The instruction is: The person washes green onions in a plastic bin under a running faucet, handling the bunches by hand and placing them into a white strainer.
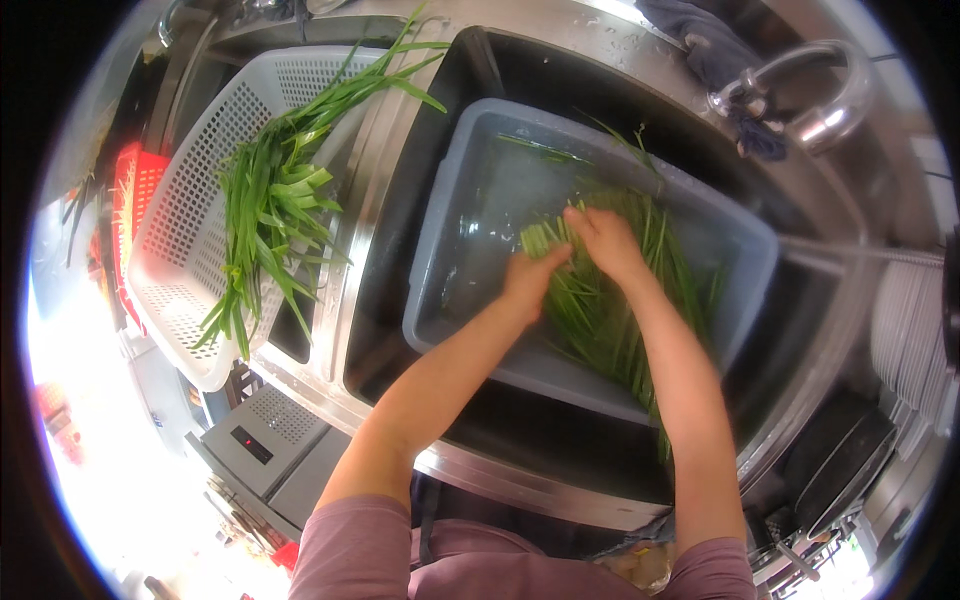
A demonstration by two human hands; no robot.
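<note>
A grey plastic tub of water sits in a steel sink, with long flat green leaves, apparently garlic chives, lying in it. My left hand is closed around a bunch of them, the pale ends sticking out past the thumb. Close beside it, my right hand has its thumb and fingers on stalks of the same greens. More leaves float at the tub's far side, and some hang over its near rim. To the left, a white perforated plastic basket holds a heap of the greens, some trailing over its edge.
A chrome faucet with a dark cloth beside it stands at the back right. Stacked plates and a dark pan are at the right. Behind the white basket is a red basket. The steel sink rim runs before me.
</note>
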